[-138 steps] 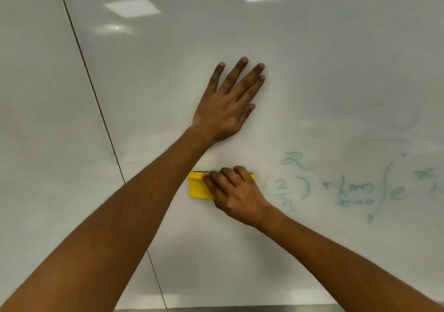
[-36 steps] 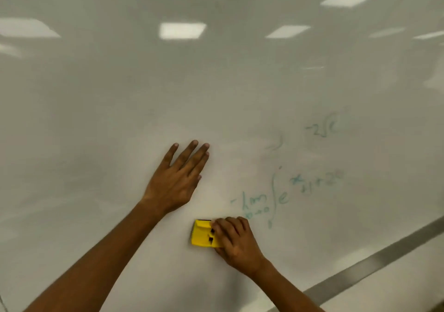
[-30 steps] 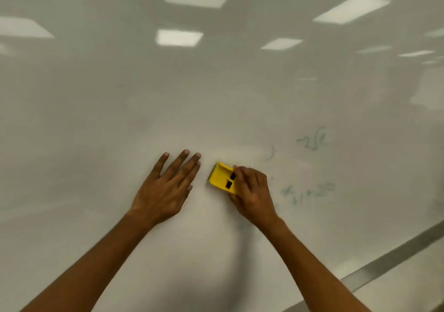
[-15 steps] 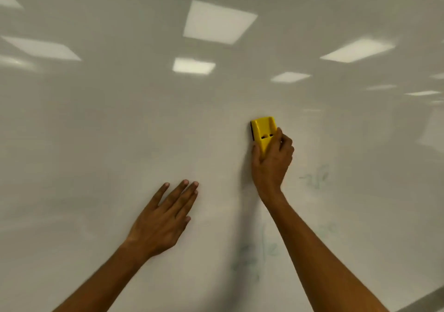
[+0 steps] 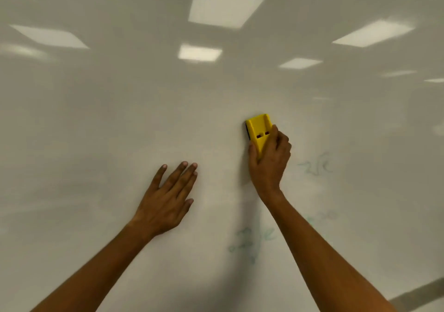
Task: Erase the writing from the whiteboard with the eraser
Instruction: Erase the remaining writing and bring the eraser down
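Observation:
A glossy whiteboard [image 5: 120,119] fills the view. My right hand [image 5: 270,161] grips a yellow eraser [image 5: 259,130], held upright and pressed flat on the board, right of centre. My left hand [image 5: 168,198] lies flat on the board with fingers spread, lower and to the left of the eraser. Faint green writing [image 5: 316,166] shows to the right of my right hand. Smeared green marks [image 5: 249,242] sit below, beside my right forearm, which covers part of them.
Ceiling light panels are mirrored in the upper board [image 5: 223,5]. A grey strip, the board's lower edge [image 5: 418,296], crosses the bottom right corner.
My right hand has swept the eraser up from beside my left hand to above it, turning it upright. The lower formula is now smeared. My left hand stayed flat on the board.

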